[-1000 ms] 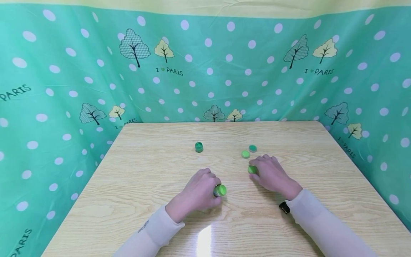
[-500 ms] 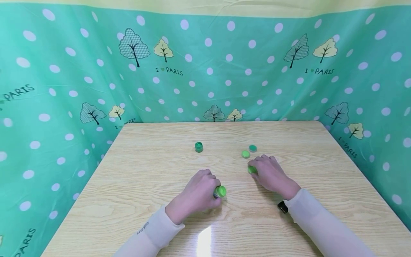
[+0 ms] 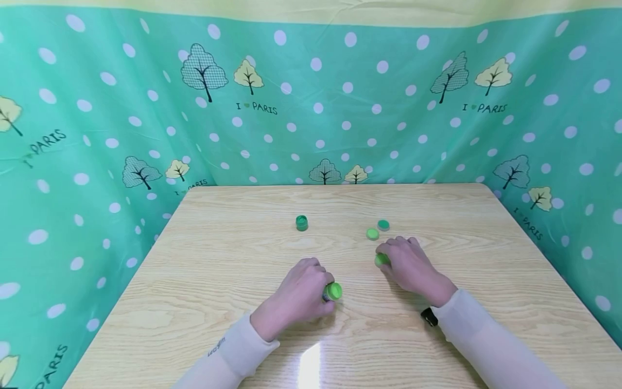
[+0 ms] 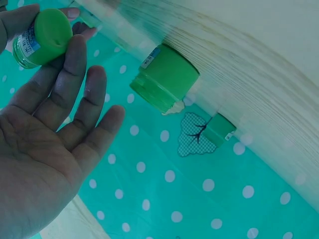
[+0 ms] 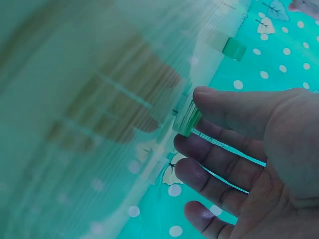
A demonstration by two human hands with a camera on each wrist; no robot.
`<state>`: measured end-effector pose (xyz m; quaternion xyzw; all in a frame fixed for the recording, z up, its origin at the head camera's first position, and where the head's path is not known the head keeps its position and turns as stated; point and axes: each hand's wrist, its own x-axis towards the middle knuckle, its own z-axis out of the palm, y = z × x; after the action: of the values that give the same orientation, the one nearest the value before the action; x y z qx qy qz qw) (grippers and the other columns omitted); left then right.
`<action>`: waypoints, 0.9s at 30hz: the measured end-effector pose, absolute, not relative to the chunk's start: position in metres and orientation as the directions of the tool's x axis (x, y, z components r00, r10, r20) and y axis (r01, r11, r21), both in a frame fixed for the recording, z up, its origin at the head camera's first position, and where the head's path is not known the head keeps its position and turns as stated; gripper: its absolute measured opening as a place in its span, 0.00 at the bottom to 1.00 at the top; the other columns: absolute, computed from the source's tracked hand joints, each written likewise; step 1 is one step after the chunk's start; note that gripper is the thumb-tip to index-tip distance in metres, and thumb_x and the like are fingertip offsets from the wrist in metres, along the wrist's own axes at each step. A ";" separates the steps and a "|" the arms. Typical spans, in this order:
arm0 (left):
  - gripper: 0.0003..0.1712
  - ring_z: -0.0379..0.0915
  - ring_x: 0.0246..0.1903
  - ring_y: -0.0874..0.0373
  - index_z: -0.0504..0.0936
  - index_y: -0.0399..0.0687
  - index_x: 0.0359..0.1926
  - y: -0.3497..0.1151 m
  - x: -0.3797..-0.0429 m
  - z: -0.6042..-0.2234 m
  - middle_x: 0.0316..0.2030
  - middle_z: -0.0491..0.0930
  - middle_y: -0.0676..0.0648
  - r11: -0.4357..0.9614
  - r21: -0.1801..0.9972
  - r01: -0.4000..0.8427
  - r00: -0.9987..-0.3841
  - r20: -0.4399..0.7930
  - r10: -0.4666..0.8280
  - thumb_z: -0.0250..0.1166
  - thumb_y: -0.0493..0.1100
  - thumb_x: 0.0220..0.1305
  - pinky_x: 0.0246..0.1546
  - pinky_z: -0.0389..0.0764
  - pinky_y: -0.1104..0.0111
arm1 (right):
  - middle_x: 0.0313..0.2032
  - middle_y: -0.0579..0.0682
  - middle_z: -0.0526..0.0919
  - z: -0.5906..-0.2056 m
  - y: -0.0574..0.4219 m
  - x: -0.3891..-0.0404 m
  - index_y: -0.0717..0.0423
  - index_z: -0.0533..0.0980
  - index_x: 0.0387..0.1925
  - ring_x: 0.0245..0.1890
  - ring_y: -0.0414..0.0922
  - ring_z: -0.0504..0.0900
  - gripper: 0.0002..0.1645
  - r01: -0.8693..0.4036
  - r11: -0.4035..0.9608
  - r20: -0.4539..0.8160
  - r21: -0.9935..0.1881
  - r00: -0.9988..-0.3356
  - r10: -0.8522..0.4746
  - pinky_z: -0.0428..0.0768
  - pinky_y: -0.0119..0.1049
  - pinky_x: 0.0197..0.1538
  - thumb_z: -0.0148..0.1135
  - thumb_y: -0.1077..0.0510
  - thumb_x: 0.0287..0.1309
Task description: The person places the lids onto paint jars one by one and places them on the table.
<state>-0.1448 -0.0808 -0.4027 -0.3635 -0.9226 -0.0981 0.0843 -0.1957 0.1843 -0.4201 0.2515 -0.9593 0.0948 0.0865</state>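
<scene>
- Gripping a lime-green jar [image 3: 333, 292] in the left hand [image 3: 296, 294], with thumb and fingertips bent in against its sides and the other fingers spread loosely; jar's mouth tipped toward the head camera.
- Pinching a green lid [image 3: 382, 259] in the right hand [image 3: 413, 267], at about 2 o'clock from the held jar (12 toward the table's far edge), by thumb and finger, other fingers loosely bent and apart.
- Between jar and lid, a gap over bare wood; not touching.
- Just past the pinched lid, at 1 o'clock from the jar, a light green lid [image 3: 372, 234] lying flat, with a darker green lid [image 3: 383, 225] right beside, slightly farther back.
- At 11 o'clock, beyond the left hand, a dark green jar [image 3: 302, 222], upright and lidless.
- In the left wrist view, between 3 and 4 o'clock past the fingers, a second green jar [image 4: 164, 77], then a smaller-looking jar [image 4: 219, 130]; at least one hidden in the head view.
- At 3 o'clock, under the right cuff, a black object [image 3: 430, 317].
- Beneath everything, a wooden table [image 3: 194, 302]; at 12, a dotted curtain [image 3: 340, 129].
</scene>
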 end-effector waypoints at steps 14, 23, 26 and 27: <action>0.15 0.62 0.25 0.62 0.72 0.58 0.17 -0.080 -0.146 -0.403 0.13 0.65 0.64 0.721 0.152 0.676 -0.735 0.215 0.643 0.72 0.52 0.42 0.34 0.67 0.70 | 0.37 0.45 0.82 -0.412 0.181 -0.184 0.53 0.81 0.42 0.37 0.45 0.75 0.18 -0.511 0.841 0.245 -0.179 -0.851 -0.465 0.67 0.45 0.44 0.72 0.52 0.49; 0.15 0.61 0.24 0.62 0.71 0.58 0.15 -0.079 -0.146 -0.400 0.12 0.64 0.63 0.732 0.167 0.661 -0.749 0.211 0.628 0.72 0.50 0.40 0.35 0.67 0.69 | 0.37 0.45 0.82 -0.405 0.180 -0.177 0.52 0.80 0.43 0.38 0.45 0.76 0.19 -0.540 0.817 0.292 -0.202 -0.830 -0.476 0.67 0.45 0.45 0.73 0.52 0.48; 0.15 0.61 0.23 0.61 0.71 0.58 0.15 -0.079 -0.146 -0.400 0.12 0.63 0.63 0.736 0.168 0.656 -0.753 0.213 0.623 0.71 0.49 0.40 0.34 0.67 0.69 | 0.37 0.44 0.82 -0.403 0.179 -0.175 0.52 0.80 0.43 0.38 0.43 0.76 0.19 -0.543 0.808 0.303 -0.231 -0.829 -0.470 0.67 0.43 0.45 0.72 0.53 0.48; 0.15 0.61 0.23 0.61 0.71 0.58 0.14 -0.079 -0.147 -0.399 0.12 0.63 0.63 0.737 0.166 0.656 -0.753 0.216 0.622 0.71 0.49 0.40 0.34 0.67 0.69 | 0.36 0.44 0.82 -0.403 0.178 -0.174 0.52 0.80 0.43 0.38 0.43 0.76 0.19 -0.542 0.804 0.305 -0.244 -0.830 -0.468 0.66 0.42 0.45 0.72 0.53 0.48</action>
<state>-0.1467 -0.0792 -0.3995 -0.3438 -0.9289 -0.1164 0.0733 -0.1740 0.1784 -0.4029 0.2679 -0.9427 0.1622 0.1155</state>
